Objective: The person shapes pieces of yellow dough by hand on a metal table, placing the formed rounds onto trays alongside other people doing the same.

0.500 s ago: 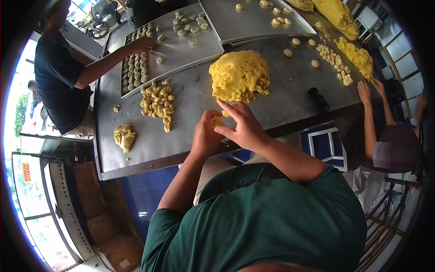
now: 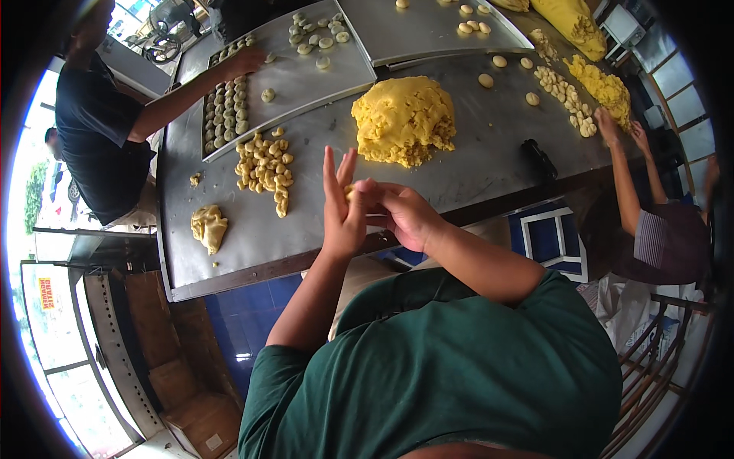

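A small piece of yellow dough (image 2: pixel 350 193) is pinched between my two hands, mostly covered by fingers. My left hand (image 2: pixel 344 218) cups it against the palm, with some fingers stretched upward. Pressing on it from the right are the curled fingers and thumb of my right hand (image 2: pixel 409 218). Just beyond my hands, a big crumbly mound of yellow dough (image 2: pixel 404 118) rests on the metal table (image 2: pixel 321 252). To the left lie a pile of small pale dough pieces (image 2: pixel 264 168) and a smooth dough lump (image 2: pixel 208 228).
A co-worker at left reaches over a tray (image 2: pixel 287 88) with rows of round dough balls (image 2: pixel 225 115). Another tray (image 2: pixel 417 38) holds several balls at the back. On the right, another person's hands touch yellow dough (image 2: pixel 604 84), near small pieces (image 2: pixel 564 99) and a black object (image 2: pixel 540 159).
My left hand's fingers have straightened upward, and my right hand has curled in from an outstretched pose over the dough piece. The right-hand person's hands have moved up to the yellow dough.
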Demonstrator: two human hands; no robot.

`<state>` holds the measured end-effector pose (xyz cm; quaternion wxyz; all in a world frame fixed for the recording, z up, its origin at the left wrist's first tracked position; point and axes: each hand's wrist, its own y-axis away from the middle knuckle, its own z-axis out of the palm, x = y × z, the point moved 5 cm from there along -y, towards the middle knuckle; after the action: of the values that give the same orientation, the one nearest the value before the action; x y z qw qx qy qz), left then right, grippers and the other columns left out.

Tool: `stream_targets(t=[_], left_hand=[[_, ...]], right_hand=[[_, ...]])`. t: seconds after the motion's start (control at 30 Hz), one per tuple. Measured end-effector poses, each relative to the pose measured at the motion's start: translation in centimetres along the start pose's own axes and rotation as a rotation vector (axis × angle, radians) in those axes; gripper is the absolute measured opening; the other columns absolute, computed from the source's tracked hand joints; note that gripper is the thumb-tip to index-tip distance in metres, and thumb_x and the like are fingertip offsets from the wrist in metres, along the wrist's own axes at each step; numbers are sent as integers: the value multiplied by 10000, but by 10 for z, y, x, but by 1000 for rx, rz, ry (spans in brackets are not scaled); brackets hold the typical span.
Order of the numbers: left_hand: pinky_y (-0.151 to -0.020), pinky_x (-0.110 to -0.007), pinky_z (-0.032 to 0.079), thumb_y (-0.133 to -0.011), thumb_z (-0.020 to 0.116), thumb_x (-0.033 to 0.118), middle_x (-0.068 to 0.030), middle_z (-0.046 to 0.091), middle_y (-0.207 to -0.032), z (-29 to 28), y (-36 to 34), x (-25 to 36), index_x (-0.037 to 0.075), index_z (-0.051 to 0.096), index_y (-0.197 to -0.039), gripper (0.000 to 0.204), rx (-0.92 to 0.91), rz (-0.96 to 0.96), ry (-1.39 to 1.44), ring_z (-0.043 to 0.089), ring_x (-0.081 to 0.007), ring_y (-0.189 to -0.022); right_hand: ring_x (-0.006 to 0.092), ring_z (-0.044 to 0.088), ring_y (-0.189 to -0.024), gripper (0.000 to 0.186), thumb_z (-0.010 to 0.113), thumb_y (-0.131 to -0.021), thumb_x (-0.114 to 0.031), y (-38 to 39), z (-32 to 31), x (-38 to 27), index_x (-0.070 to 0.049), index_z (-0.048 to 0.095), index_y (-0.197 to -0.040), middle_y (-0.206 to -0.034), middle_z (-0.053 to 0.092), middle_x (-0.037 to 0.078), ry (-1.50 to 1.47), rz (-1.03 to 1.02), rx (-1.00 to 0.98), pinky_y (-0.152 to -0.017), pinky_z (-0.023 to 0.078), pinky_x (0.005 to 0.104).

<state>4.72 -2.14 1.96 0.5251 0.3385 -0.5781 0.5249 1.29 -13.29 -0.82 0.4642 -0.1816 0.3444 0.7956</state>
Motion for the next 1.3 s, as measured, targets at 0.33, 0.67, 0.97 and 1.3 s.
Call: stream_targets(t=[0.33, 0.67, 0.97, 1.3], left_hand=[[-1172, -427, 337, -1136, 319, 404, -269, 433, -1573, -7, 1, 0, 108, -31, -1661, 697, -7, 3, -168, 437, -346, -1445], [-978, -337, 482, -1121, 451, 231, -186, 568, -1479, -23, 1, -27, 145, -52, -1666, 746, 148, -186, 38, 634, -184, -1091], [-1206, -602, 216, -1080, 461, 437, -53, 642, -1415, -58, -3, -24, 200, 500, -1512, 494, -265, 68, -1363, 491, -306, -1421], [-1017, -438, 501, -867, 783, 321, -84, 617, -1382, -93, 28, -18, 215, 648, -1332, 495, -298, 20, -1435, 599, -332, -1244]], right_hand=[[155, 693, -1012, 353, 772, -954, -208, -5, -1, -7, 22, 673, -1203, -1071, 699, 88, 512, -600, 43, -872, 580, 307], [118, 643, -903, 350, 778, -931, -158, 4, -29, -28, -104, 696, -1267, -993, 658, 40, 1075, -790, 102, -817, 540, 284], [189, 638, -723, 269, 753, -929, -201, 8, -131, -80, -92, 714, -1172, -923, 653, 76, 1339, -842, 502, -682, 536, 324], [285, 664, -792, 228, 747, -910, -218, 6, -114, -82, -107, 711, -1107, -930, 673, 97, 1436, -818, 468, -731, 538, 416]])
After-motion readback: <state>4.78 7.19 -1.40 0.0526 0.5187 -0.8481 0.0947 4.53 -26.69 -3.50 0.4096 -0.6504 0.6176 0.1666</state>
